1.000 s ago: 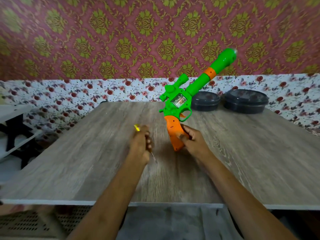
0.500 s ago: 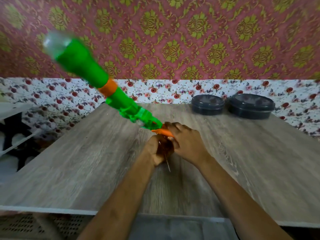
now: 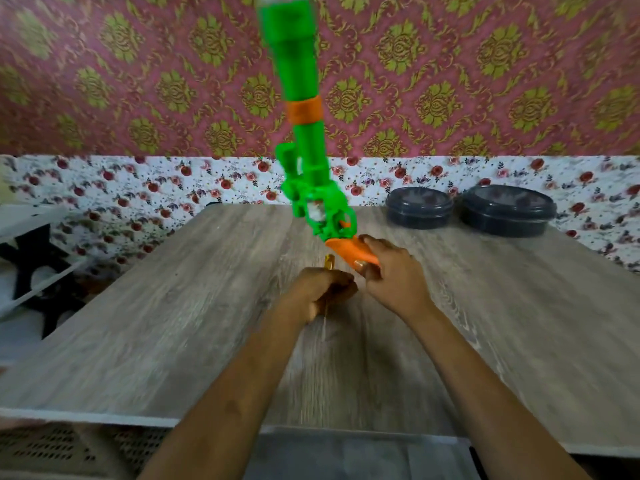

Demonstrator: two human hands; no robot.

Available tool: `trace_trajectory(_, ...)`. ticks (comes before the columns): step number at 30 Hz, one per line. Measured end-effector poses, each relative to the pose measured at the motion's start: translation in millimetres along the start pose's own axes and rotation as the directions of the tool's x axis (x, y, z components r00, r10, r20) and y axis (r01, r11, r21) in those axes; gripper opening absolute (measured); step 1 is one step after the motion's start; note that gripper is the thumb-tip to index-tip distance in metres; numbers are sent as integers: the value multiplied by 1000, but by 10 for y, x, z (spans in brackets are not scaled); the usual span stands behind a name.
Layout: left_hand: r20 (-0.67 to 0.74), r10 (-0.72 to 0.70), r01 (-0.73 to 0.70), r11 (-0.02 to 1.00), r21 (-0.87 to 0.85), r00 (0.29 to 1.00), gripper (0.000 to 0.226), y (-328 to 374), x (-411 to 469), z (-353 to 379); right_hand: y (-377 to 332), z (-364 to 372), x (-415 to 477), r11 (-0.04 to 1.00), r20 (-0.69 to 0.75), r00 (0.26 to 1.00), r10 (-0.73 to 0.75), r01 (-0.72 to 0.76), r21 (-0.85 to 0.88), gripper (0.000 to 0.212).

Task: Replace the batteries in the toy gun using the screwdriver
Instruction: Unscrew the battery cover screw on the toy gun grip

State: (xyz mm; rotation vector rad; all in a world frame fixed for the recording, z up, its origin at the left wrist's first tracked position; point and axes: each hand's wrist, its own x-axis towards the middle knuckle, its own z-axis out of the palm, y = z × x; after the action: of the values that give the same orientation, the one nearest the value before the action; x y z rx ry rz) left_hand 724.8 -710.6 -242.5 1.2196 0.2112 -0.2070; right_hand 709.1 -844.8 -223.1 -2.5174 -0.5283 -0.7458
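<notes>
Toy gun (image 3: pixel 304 140) is up off the desk (image 3: pixel 173 323), above its middle, w/ the barrel nearly upright. Its top leans a bit left and runs out of the frame's top edge. Green body, orange band partway up the barrel, orange grip at the bottom. The whole thing is motion-blurred, so small details can't be read.

Right hand (image 3: pixel 391 282) holds it by the orange grip: fingers (image 3: pixel 370 241) curled over the grip's top, thumb underneath, i.e. closed round it.

Left hand (image 3: pixel 318 292) is just beside the right, lower-left of the grip, its fingers wrapped in a fist round the screwdriver (image 3: pixel 329 262). Yellow handle end sticks out above the fist, near the grip; can't tell if they touch. Thin metal shaft pokes out below, pointing back toward the person, tip blurred. Both forearms reach in from the desk's near edge.

At the far right of the desk, 2 dark round lidded containers (image 3: pixel 419 207) sit side by side by the flowered wall (image 3: pixel 138 188), well apart from both hands.
</notes>
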Motion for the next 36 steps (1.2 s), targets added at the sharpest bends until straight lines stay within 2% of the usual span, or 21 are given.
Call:
trace_trajectory(2, -23, 76, -65, 945, 320, 997, 12, 133, 98, -88, 70, 13, 16, 983, -12, 995, 96, -93, 161, 52)
trace_trajectory(3, -23, 112, -84, 850, 519, 993, 11, 218, 143, -126, 90, 31, 24, 959, -10, 988, 152, -145, 242, 51)
trace_trajectory(4, -14, 144, -91, 694, 714, 990, 12, 300, 191, -136, 115, 56, 30, 924, 5, 979, 205, -195, 329, 48)
trace_trajectory(5, 0, 170, -83, 476, 875, 985, 12, 378, 228, -132, 127, 81, 30, 878, 29, 968, 250, -239, 415, 45)
trace_trajectory(6, 16, 192, -63, 244, 968, 981, 13, 442, 259, -114, 146, 113, 27, 821, 60, 955, 289, -280, 498, 42)
trace_trajectory(7, 33, 207, -47, 62, 997, 978, 15, 495, 291, -102, 160, 138, 15, 765, 89, 945, 315, -308, 565, 39)
trace_trajectory(8, 44, 211, -35, -47, 998, 977, 19, 533, 331, -99, 171, 154, -1, 720, 104, 939, 329, -320, 616, 35)
trace_trajectory(9, 43, 201, -22, -105, 994, 979, 20, 556, 393, -99, 183, 170, -15, 680, 117, 934, 338, -328, 655, 33)
trace_trajectory(11, 36, 207, -6, -145, 989, 978, 14, 575, 516, -125, 211, 208, -28, 590, 163, 918, 361, -360, 723, 31)
trace_trajectory(13, 24, 268, 12, -131, 991, 963, 16, 585, 621, -170, 225, 257, -42, 513, 209, 902, 378, -392, 764, 31)
trace_trajectory(16, 26, 397, 16, -102, 995, 917, 22, 594, 790, -227, 262, 314, -35, 459, 252, 888, 385, -421, 783, 32)
trace_trajectory(20, 37, 463, 12, -102, 995, 886, 22, 567, 926, -320, 326, 386, -7, 387, 297, 852, 432, -473, 792, 39)
trace_trajectory(25, 62, 506, -7, -110, 994, 860, 17, 458, 984, -426, 348, 446, 2, 356, 307, 849, 430, -472, 806, 37)
trace_trajectory(31, 186, 485, -80, -230, 970, 855, 15, 379, 939, -497, 346, 465, -6, 348, 316, 844, 434, -480, 806, 37)
trace_trajectory(33, 199, 494, -103, -215, 971, 846, 19, 403, 890, -497, 343, 459, -9, 349, 323, 842, 432, -486, 801, 38)
trace_trajectory(36, 186, 597, -111, -161, 981, 781, 27, 577, 726, -502, 351, 446, -9, 345, 340, 834, 433, -503, 792, 37)
